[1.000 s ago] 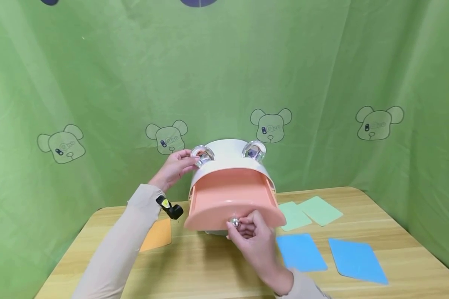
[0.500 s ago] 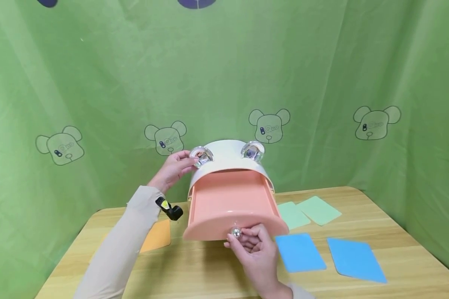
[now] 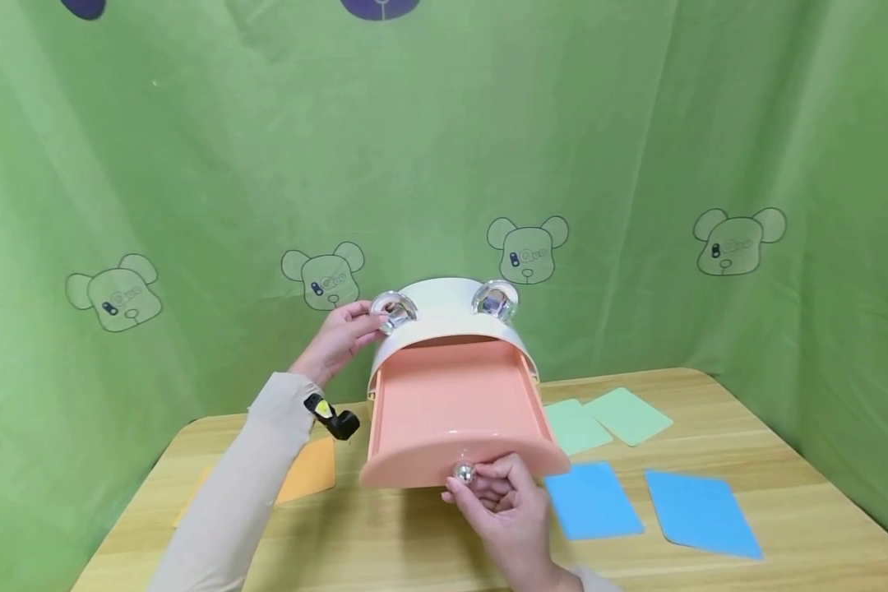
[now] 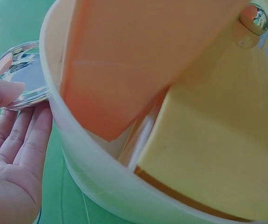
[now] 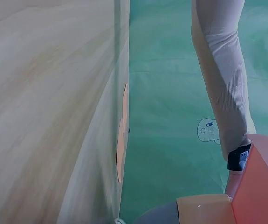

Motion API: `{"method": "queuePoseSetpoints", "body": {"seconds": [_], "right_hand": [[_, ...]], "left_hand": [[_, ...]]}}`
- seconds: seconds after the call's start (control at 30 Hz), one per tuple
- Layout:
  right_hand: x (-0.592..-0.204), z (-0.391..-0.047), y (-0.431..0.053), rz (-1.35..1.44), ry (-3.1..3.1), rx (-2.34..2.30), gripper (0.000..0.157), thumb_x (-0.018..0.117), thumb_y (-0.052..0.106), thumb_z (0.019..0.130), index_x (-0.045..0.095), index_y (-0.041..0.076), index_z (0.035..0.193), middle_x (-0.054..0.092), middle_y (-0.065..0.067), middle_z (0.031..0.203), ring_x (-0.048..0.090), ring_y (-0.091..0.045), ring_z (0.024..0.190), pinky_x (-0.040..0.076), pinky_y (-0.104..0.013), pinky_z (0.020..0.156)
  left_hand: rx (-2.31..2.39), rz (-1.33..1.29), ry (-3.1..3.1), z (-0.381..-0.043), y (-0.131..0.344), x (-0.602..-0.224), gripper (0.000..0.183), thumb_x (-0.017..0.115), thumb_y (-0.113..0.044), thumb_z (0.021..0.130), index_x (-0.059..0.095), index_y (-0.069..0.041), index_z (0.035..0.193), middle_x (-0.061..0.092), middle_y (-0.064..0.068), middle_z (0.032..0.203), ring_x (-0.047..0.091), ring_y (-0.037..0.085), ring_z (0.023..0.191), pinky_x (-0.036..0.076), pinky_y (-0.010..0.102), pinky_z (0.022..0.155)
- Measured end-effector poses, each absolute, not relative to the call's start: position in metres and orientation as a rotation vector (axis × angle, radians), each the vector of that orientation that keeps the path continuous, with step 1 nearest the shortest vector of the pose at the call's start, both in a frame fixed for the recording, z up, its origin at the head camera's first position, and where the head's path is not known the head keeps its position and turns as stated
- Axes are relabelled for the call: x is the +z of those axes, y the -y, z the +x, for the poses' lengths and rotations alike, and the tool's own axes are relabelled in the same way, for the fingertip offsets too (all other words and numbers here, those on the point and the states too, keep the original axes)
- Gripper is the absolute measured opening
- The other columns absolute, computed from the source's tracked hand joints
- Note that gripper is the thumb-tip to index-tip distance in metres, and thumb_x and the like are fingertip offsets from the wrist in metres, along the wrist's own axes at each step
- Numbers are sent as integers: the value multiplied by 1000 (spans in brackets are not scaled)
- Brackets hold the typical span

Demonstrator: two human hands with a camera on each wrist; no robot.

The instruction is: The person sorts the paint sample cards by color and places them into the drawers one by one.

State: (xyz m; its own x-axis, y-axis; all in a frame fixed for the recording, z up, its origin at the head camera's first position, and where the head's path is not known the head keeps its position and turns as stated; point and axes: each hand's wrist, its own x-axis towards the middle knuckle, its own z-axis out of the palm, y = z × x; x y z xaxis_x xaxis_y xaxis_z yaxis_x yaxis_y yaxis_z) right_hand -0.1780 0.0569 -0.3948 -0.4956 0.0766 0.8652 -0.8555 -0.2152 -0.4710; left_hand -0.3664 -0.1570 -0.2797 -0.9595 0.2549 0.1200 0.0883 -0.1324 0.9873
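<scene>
A white, round-topped drawer box with two shiny silver discs like ears stands on the table. Its pink drawer is pulled out toward me, and the inside that shows is bare. My left hand pinches the left silver disc, thumb on its face and fingers behind. With thumb and forefinger, my right hand pinches the round silver knob on the drawer front. Below the pink drawer, the left wrist view shows a yellow drawer front with its own silver knob.
Two blue cards and two light green cards lie on the wooden table to the right. Orange cards lie at the left, partly behind my sleeve. A green curtain with printed bear heads hangs behind.
The pink drawer has slid further out toward me, with my right hand moving along on its knob. My left hand has kept its hold on the silver disc.
</scene>
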Motion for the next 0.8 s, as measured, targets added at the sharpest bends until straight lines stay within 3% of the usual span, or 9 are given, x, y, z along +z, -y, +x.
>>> {"method": "queuePoseSetpoints", "body": {"seconds": [0.47,0.63,0.8], "right_hand": [[-400,-179,-73,1041,1426,1666,38,64,-31,64,51,-17,98,67,-23,80,70,-14,76,59,-27,63],[-401,-176,-90,1122,1409,1553,31,71,-15,72,53,-18,98,67,-21,78,70,-14,77,59,-22,65],[-397,-174,-117,1285,1361,1516,26,69,-6,80,56,-16,100,69,-18,82,70,-13,79,59,-20,62]], "left_hand": [[2282,399,-1960,-364,155,-280,19,55,6,88,52,-1,106,63,3,98,63,12,87,55,23,87],[2293,396,-1945,-364,155,-281,17,55,6,88,54,-3,102,64,3,96,63,12,85,55,23,86],[2305,403,-1937,-364,156,-280,16,56,5,88,55,-3,101,64,4,97,64,13,87,55,23,86]]}}
